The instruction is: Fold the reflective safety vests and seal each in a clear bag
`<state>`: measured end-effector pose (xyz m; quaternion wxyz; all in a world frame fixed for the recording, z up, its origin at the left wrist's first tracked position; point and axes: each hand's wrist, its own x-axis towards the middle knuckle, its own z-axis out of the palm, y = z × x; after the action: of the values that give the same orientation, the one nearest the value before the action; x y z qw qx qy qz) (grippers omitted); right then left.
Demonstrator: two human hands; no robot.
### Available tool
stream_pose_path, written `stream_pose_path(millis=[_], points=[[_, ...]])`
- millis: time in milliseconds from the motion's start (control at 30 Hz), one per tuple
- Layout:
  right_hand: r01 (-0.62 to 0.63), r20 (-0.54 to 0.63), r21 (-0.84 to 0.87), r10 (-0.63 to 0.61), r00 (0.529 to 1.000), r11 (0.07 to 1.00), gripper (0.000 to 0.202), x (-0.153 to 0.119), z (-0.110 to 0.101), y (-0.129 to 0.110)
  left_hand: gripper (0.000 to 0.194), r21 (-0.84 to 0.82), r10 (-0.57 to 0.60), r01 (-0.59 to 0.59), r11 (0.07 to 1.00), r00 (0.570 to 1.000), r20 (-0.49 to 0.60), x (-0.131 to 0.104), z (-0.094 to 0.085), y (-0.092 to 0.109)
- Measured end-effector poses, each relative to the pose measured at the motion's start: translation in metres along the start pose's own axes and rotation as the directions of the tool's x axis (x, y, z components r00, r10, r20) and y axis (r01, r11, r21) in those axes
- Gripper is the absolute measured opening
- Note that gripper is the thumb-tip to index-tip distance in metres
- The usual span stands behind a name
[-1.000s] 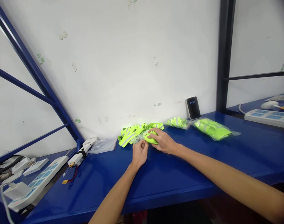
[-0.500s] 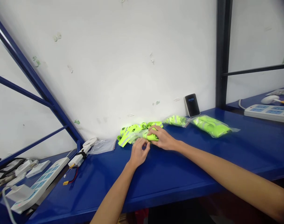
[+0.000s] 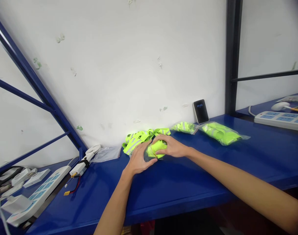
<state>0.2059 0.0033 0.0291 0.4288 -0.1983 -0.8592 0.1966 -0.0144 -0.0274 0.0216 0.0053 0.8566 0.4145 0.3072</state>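
A rolled bundle of neon yellow-green reflective straps (image 3: 155, 149) lies on the blue table, partly inside a clear plastic bag (image 3: 147, 158). From the right, my right hand (image 3: 172, 147) grips the bundle, fingers over its top and thumb across the front. My left hand (image 3: 139, 159) curves around the bag's left side, thumb in front and fingertips hidden behind. Just behind both hands, touching the wall side, is a loose heap of the same reflective straps (image 3: 137, 138). How far the bundle sits inside the bag is partly hidden by my fingers.
Two bagged neon bundles, a smaller one (image 3: 184, 126) and a larger one (image 3: 222, 133), lie right. Behind them stands a clock display (image 3: 200, 111). Leftward are a flat clear bag (image 3: 106, 154), a white handheld fan (image 3: 93, 150) with wires, and a power strip (image 3: 42, 192).
My left hand has opened from a pinch at the bag's edge and spread around its left side. The bundle now shows its front more, turned between my hands.
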Motion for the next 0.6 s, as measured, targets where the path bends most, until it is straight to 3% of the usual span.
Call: stream_pose_path(millis=[200,333,467,600], points=[[-0.013,-0.089,-0.018,0.011,0.996,1.000,0.031,-0.001,0.009,-0.002,0.054,-0.167,-0.142,0.128,0.978,0.987,-0.075,0.003,0.009,0.002],[-0.035,-0.110,-0.006,0.034,0.993,0.999,0.030,-0.002,0.019,0.001,0.058,-0.166,-0.170,0.147,0.975,0.976,-0.134,0.003,0.013,-0.002],[-0.080,-0.164,0.070,0.091,0.982,0.994,0.031,-0.003,0.026,0.009,0.068,-0.082,-0.174,0.161,0.984,0.968,-0.181,0.004,0.021,-0.004],[-0.239,-0.177,0.210,0.277,0.944,0.948,0.044,-0.003,0.033,0.014,0.073,0.074,-0.167,0.184,0.980,0.966,-0.196,0.005,0.030,-0.001]])
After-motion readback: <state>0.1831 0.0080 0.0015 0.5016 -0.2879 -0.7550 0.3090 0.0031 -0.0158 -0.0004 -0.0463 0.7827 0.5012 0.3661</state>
